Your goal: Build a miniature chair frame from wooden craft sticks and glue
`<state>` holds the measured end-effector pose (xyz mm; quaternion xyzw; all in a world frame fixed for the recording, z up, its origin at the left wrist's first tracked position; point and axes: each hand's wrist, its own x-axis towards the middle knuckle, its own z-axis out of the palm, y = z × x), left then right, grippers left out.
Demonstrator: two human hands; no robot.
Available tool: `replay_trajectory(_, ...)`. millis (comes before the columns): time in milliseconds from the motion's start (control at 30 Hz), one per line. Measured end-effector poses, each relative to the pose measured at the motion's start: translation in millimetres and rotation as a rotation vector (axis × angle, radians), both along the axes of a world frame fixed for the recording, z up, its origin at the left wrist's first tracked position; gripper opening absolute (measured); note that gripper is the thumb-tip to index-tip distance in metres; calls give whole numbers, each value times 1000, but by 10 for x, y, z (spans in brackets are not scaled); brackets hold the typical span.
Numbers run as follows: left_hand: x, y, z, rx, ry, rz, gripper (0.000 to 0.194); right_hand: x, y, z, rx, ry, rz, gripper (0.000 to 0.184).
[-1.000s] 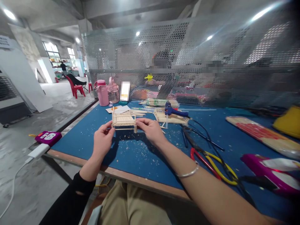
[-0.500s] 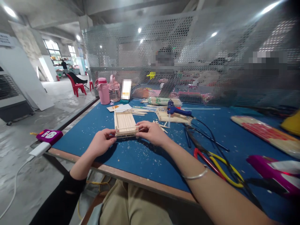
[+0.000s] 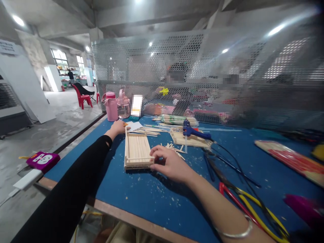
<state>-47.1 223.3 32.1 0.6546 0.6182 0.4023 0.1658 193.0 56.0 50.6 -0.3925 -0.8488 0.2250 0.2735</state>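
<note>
A small tray-like frame of pale wooden sticks [image 3: 138, 148] lies on the blue tabletop, with low rails at its ends. At its near right corner, my right hand [image 3: 169, 163] pinches it between thumb and fingers. Past its far left corner, my left hand [image 3: 117, 129] reaches over paper cards [image 3: 134, 126], covering part of them. The left fingertips are mostly hidden, so whether they grip a card is unclear. Loose sticks [image 3: 152, 131] lie just right of the cards. Short stick pieces [image 3: 173, 148] are scattered beyond my right hand.
A blue glue gun [image 3: 194, 131] rests over another stick frame [image 3: 177, 137]. Pliers with red and yellow handles [image 3: 243, 199] lie at right, with a cord nearby. A pink jug [image 3: 111, 107] and bundled sticks [image 3: 178, 119] stand before a perforated metal screen [image 3: 207, 60]; people are behind it.
My left hand has let go of the stick frame and moved forward to the cards. My right hand stays on the frame's corner. The view has shifted slightly.
</note>
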Motion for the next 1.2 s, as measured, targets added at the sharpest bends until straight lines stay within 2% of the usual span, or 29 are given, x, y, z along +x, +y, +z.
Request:
replay_trajectory(100, 42, 55, -43, -2, -57, -2, 19, -5, -11, -26, -7, 25, -3, 12)
replay_trajectory(167, -18, 35, 7, 48, -120, 42, 14, 1, -9, -36, -18, 42, 13, 11)
replay_trajectory(267, -172, -114, 245, 170, -235, 181, 7, 41, 18, -10, -73, 136, -31, 11)
replay_trajectory(367, -201, -551, 572, 298, -381, 276, 13, 85, 38, 88, -142, 434, -167, 32)
replay_trajectory(400, -145, -773, 655, 368, -586, 176, 13, 85, 28, 132, -165, 556, -175, 40)
replay_trajectory(433, -52, -1021, 706, 361, -739, 12, 16, 73, 5, 176, -185, 662, -157, 47)
replay_trajectory(467, 73, -1282, 719, 273, -839, -132, 20, 47, -33, 216, -202, 739, -125, 54)
replay_trajectory(500, 224, -1538, 693, 140, -912, -246, 23, 9, -84, 249, -214, 790, -88, 61)
replay_trajectory(567, 557, -1975, 537, -204, -1022, -407, 28, -92, -211, 285, -238, 836, -15, 66)
replay_trajectory(633, 859, -2253, 313, -455, -1154, -422, 31, -187, -326, 285, -294, 858, 56, 64)
replay_trajectory(667, 977, -2332, 205, -511, -1226, -403, 30, -214, -361, 279, -323, 875, 80, 60)
replay_trajectory(767, 1160, -2427, -6, -573, -1476, -243, 15, -169, -336, 275, -351, 963, 61, 43)
replay_trajectory(833, 1154, -2442, -44, -599, -1625, -89, 12, -48, -228, 280, -313, 1031, -14, 34)
replay_trajectory(900, 1093, -2443, -36, -602, -1721, 15, 17, 79, -100, 261, -311, 1026, -128, 31)
replay_trajectory(967, 1025, -2429, -21, -594, -1764, 39, 20, 143, -2, 196, -432, 917, -246, 32)
replay_trajectory(1033, 980, -2398, -19, -593, -1774, 29, 20, 118, 39, 97, -595, 786, -299, 34)
replay_trajectory(1100, 958, -2365, -28, -595, -1764, 30, 19, 32, 29, 5, -661, 700, -273, 33)
replay_trajectory(1200, 933, -2342, -32, -497, -1705, 67, 14, -91, -38, -45, -618, 644, -168, 31)
